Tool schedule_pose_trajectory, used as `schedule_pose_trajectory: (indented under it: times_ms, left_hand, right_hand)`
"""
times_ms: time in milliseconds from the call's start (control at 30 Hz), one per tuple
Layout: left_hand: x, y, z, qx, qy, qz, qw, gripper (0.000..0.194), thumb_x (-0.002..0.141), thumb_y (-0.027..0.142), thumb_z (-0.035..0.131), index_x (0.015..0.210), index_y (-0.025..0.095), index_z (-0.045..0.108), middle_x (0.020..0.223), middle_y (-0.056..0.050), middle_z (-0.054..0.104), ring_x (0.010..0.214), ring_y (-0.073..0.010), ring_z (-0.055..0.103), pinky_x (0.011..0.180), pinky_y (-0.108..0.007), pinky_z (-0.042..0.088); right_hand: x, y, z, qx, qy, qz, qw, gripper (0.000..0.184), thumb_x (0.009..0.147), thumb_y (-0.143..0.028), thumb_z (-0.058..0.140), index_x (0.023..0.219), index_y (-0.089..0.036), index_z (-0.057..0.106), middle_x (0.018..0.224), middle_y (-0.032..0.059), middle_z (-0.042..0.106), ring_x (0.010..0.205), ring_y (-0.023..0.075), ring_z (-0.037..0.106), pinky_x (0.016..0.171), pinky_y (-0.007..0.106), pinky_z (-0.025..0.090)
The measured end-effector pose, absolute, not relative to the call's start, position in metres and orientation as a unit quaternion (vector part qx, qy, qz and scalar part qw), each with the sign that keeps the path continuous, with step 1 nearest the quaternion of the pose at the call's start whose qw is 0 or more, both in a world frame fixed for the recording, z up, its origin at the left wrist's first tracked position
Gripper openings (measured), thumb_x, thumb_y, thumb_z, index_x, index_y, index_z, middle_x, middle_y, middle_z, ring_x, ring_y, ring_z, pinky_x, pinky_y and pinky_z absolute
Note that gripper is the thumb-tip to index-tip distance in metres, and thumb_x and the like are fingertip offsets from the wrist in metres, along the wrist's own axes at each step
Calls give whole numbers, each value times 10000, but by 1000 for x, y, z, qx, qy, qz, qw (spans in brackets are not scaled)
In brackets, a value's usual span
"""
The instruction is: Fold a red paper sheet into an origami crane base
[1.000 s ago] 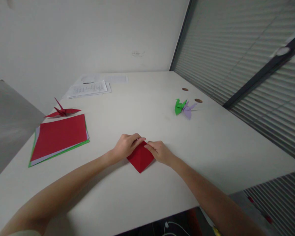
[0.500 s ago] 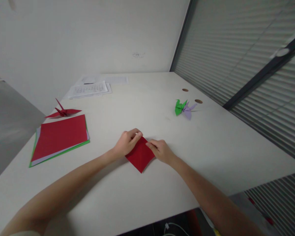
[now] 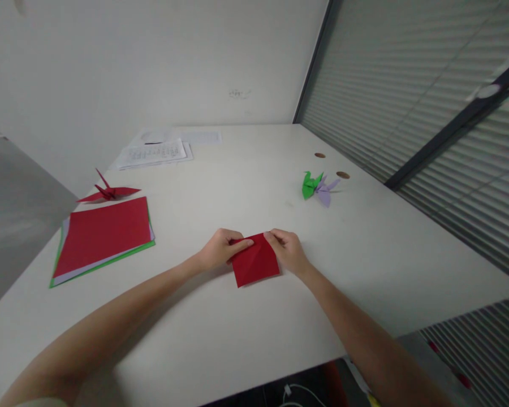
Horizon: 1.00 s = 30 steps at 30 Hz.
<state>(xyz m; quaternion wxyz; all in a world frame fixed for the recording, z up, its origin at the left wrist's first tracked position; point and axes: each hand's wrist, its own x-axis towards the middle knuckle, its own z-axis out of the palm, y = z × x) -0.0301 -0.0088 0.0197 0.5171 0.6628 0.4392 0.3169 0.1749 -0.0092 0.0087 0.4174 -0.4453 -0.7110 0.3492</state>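
Between my hands is a folded square of red origami paper (image 3: 257,265), creased across its face, near the front of the white table (image 3: 186,350). My left hand (image 3: 223,249) pinches its left side, with the thumb lying on top. At the upper right corner, my right hand (image 3: 286,249) is closed on the paper between thumb and fingers. The fingers beneath the sheet are hidden.
A stack of red, lilac and green sheets (image 3: 106,237) lies at left, with a red paper crane (image 3: 109,193) behind it. Green (image 3: 310,185) and lilac (image 3: 324,195) paper cranes stand at right. Written papers (image 3: 155,154) lie at the back left, blinds (image 3: 407,85) at right.
The red paper has turned from a diamond with a corner toward me to a square with an edge toward me. My right hand has shifted right and grips its upper right corner.
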Motion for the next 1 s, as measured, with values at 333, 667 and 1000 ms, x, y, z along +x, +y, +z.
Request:
schedule_pose_trajectory:
  times_ms: [333, 667, 1000]
  left_hand:
    - [-11, -25, 9, 488, 413, 363, 678, 506, 661, 538, 787, 846, 71, 721, 811, -108, 714, 656, -148, 611, 624, -259, 480]
    - [-14, -23, 1, 587, 468, 358, 555, 427, 727, 515, 695, 638, 101, 640, 539, 9, 546, 469, -65, 421, 420, -173, 271]
    - [-13, -25, 2, 599, 465, 384, 527, 417, 746, 479, 667, 570, 106, 604, 520, 3, 545, 457, -66, 423, 414, -172, 299]
  right_hand:
    - [172, -8, 4, -503, -621, 278, 533, 485, 891, -517, 492, 539, -208, 367, 526, -48, 306, 519, 97, 312, 487, 247, 268]
    - [177, -3, 4, -506, -616, 314, 515, 415, 840, -513, 570, 597, -177, 587, 490, -43, 414, 477, 98, 368, 468, 244, 298]
    - [173, 0, 4, -458, -527, 537, 472, 394, 591, -540, 794, 728, -174, 747, 714, 49, 729, 654, 196, 643, 667, 343, 533]
